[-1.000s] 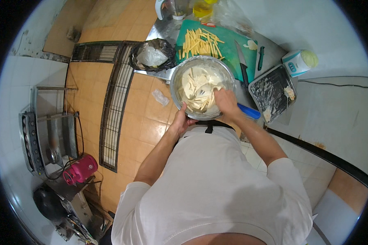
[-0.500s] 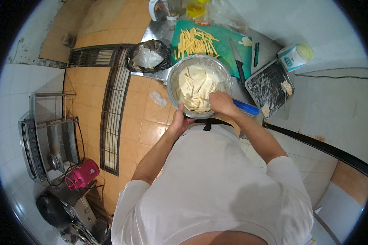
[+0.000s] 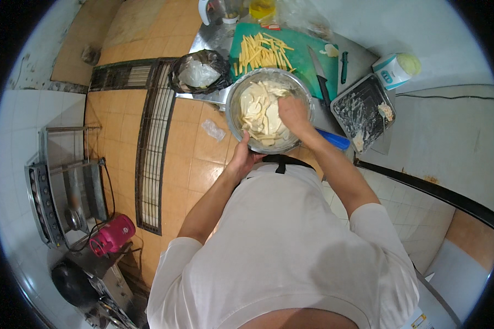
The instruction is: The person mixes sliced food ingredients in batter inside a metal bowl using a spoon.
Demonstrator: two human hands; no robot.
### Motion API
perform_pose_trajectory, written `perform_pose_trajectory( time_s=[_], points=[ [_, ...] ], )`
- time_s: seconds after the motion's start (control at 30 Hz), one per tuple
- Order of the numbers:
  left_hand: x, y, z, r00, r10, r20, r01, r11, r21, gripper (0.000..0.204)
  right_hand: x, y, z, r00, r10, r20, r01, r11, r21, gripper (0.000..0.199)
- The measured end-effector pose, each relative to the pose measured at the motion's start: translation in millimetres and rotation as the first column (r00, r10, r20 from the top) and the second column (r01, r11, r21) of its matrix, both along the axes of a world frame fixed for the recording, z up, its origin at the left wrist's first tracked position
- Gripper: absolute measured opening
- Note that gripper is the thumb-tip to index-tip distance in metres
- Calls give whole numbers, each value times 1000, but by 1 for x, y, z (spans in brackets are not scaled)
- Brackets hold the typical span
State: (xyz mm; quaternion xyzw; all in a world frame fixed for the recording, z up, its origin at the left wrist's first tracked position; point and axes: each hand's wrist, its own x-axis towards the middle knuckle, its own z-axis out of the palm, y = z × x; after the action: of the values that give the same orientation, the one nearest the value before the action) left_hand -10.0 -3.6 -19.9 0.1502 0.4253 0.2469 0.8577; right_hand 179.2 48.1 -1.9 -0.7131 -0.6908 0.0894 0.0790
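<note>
A round metal mixing bowl (image 3: 232, 109) is held in front of my body at the counter's near edge. Pale strips coated in a thick, creamy batter (image 3: 256, 109) fill it. My left hand (image 3: 243, 156) grips the bowl's near-left side, thumb up over the rim and the other fingers below. Inside the bowl, at its right side, my right hand (image 3: 294, 114) is closed, knuckles up, low in the batter. Its fingertips are hidden, so whatever it holds cannot be made out.
Beyond the bowl, cut yellow sticks (image 3: 262, 52) lie on a green cutting board (image 3: 304, 41) with a black-handled knife (image 3: 319, 71). A black bag (image 3: 217, 64) stands left; a smeared dark tray (image 3: 362, 112), a green-handled tool (image 3: 344, 67) and a blue object (image 3: 333, 139) lie right.
My right hand has moved from the bowl's near right part to farther in, and the batter-coated strips have shifted. My left hand keeps its hold on the bowl.
</note>
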Motion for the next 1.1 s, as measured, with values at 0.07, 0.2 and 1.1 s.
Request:
perform_pose_trajectory(
  time_s=[0.07,0.2,1.1],
  points=[
    [0,0,-3,1000,-16,-6,16,1000,-1,59,-6,-1,-8,1000,21,14,-21,1000,8,21],
    [-3,-4,-24,1000,23,-5,-23,999,-35,57,-17,-39,1,983,181,-34,-184,964,-191,19],
    [-8,1,-24,999,-50,-22,49,998,-26,61,-1,-21,11,940,312,-139,-332,930,-158,19]
  ],
)
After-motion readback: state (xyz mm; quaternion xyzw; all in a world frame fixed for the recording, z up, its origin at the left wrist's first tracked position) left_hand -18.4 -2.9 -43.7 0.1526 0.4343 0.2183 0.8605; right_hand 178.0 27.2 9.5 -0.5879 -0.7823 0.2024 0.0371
